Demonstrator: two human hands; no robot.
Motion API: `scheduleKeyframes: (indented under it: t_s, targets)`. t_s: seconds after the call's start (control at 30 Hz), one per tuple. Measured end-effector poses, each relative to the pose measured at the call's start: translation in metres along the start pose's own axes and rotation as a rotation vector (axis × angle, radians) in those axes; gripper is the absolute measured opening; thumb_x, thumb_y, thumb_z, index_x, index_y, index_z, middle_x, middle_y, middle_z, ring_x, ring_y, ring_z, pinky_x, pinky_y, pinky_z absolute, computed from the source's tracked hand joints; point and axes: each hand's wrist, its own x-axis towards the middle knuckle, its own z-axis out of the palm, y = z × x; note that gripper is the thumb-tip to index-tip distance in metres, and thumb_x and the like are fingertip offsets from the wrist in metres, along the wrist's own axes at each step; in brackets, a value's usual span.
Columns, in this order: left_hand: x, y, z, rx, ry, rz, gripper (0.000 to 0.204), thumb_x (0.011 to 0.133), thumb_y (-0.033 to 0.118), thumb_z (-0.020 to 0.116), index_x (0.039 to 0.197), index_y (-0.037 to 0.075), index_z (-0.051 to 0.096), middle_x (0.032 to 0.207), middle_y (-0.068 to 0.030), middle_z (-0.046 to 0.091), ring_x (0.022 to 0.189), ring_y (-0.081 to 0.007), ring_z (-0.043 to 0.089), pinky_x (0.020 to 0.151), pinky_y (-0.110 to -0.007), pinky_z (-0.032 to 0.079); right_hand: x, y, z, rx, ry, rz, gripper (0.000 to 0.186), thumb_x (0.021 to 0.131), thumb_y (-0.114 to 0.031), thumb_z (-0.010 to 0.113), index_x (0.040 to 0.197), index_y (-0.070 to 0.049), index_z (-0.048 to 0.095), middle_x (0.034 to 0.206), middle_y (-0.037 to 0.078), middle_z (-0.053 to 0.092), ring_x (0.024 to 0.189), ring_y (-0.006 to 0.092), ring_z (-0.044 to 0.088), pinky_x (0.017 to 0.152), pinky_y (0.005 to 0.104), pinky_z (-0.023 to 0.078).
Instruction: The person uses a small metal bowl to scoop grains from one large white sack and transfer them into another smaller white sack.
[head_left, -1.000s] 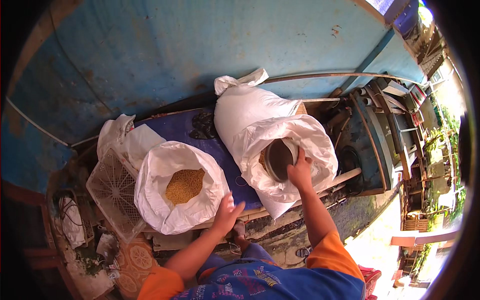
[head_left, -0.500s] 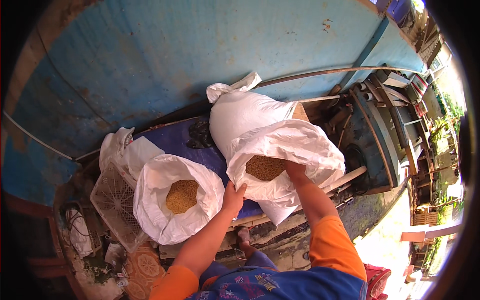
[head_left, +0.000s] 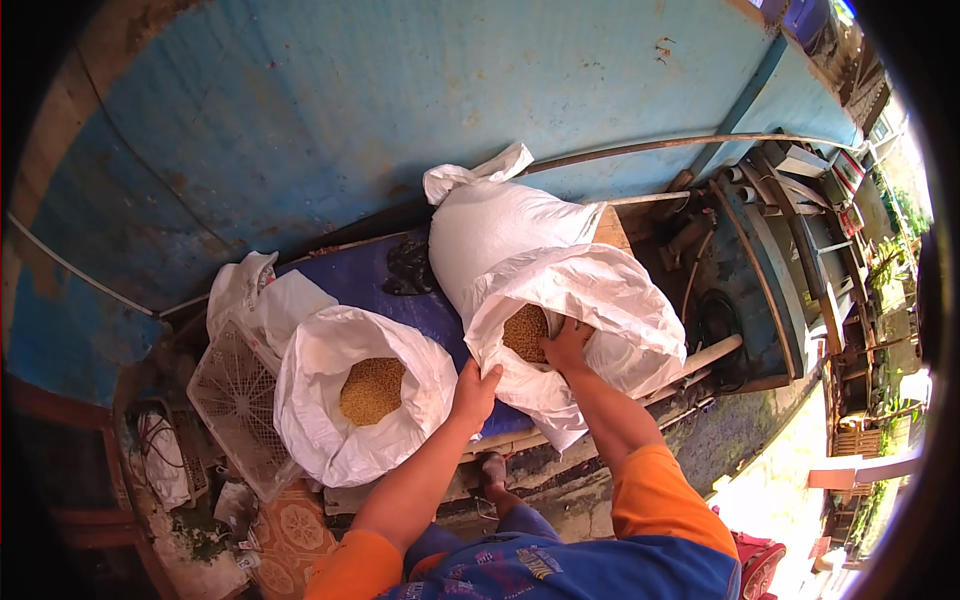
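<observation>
An open white sack [head_left: 620, 300] of yellow-brown grain [head_left: 524, 335] leans toward me at centre right. My left hand [head_left: 478, 390] is closed on the near left edge of its mouth. Inside the mouth, my right hand [head_left: 568, 345] has its fingers curled round a greyish, rounded container [head_left: 554, 321], mostly hidden, with its rim beside the grain. A second open white sack [head_left: 310, 410] stands to the left, its top rolled outward, with a heap of similar grain [head_left: 371, 391] inside.
Behind the right sack rests a full, tied white sack [head_left: 510, 225]. A blue sheet [head_left: 345, 275] covers the platform, with a black plastic bag [head_left: 408, 268] on it. At left is a plastic crate [head_left: 235, 395]. A blue wall [head_left: 400, 110] rises behind; timber and pipes [head_left: 715, 352] lie right.
My right hand has come up and left out of the sack's depth, and the greyish container now shows in it. My left hand keeps its grip on the sack's edge.
</observation>
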Motion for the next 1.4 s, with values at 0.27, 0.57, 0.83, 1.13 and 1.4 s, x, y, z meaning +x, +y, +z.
scheduleKeyframes:
  t_s: [0.27, 0.57, 0.83, 1.13, 1.4]
  targets:
    - [-0.001, 0.011, -0.001, 0.013, -0.008, -0.012, 0.034, 0.094, 0.012, 0.058, 0.124, -0.001, 0.049, 0.117, -0.0091, 0.061, 0.103, -0.0157, 0.057, 0.09, -0.03, 0.044, -0.002, -0.002, -0.005, 0.914, -0.418, 0.248, 0.089, 0.069, -0.007, 0.063, 0.148, -0.012, 0.02, 0.136, 0.027, 0.041, 0.114, 0.0458, 0.05, 0.093, 0.0571, 0.046]
    - [-0.007, 0.001, -0.008, 0.08, -0.063, -0.03, 0.033, 0.093, 0.011, 0.058, 0.123, 0.002, 0.049, 0.115, -0.0077, 0.062, 0.099, -0.0157, 0.06, 0.082, -0.03, 0.048, 0.004, 0.027, -0.005, 1.482, -0.692, 0.828, 0.049, 0.08, -0.008, 0.043, 0.128, 0.004, 0.043, 0.126, 0.024, 0.053, 0.115, 0.0424, 0.054, 0.096, 0.0628, 0.045]
    - [-0.013, 0.007, -0.02, -0.054, -0.096, -0.084, 0.043, 0.091, 0.014, 0.062, 0.128, 0.005, 0.043, 0.106, -0.0071, 0.063, 0.089, -0.0134, 0.06, 0.072, -0.028, 0.049, -0.013, 0.018, -0.029, 1.521, -0.595, 0.647, 0.052, 0.082, -0.009, 0.044, 0.133, 0.004, 0.043, 0.128, 0.022, 0.054, 0.117, 0.039, 0.054, 0.097, 0.06, 0.045]
    - [-0.052, 0.006, -0.052, 0.104, -0.099, -0.107, 0.072, 0.089, 0.019, 0.067, 0.147, 0.006, 0.027, 0.114, -0.0133, 0.058, 0.099, -0.017, 0.057, 0.081, -0.032, 0.047, -0.098, 0.009, -0.134, 1.538, -0.476, 0.632, 0.056, 0.08, -0.008, 0.047, 0.134, 0.004, 0.041, 0.128, 0.02, 0.055, 0.111, 0.034, 0.059, 0.095, 0.0488, 0.049]
    - [-0.176, 0.039, -0.153, 0.755, 0.579, 0.422, 0.058, 0.079, 0.011, 0.069, 0.132, 0.004, 0.047, 0.132, -0.0196, 0.044, 0.124, -0.0363, 0.04, 0.106, -0.045, 0.03, -0.176, -0.046, -0.149, 1.52, -0.656, 0.634, 0.064, 0.073, -0.008, 0.053, 0.136, 0.003, 0.041, 0.13, 0.018, 0.054, 0.117, 0.0328, 0.055, 0.104, 0.046, 0.043]
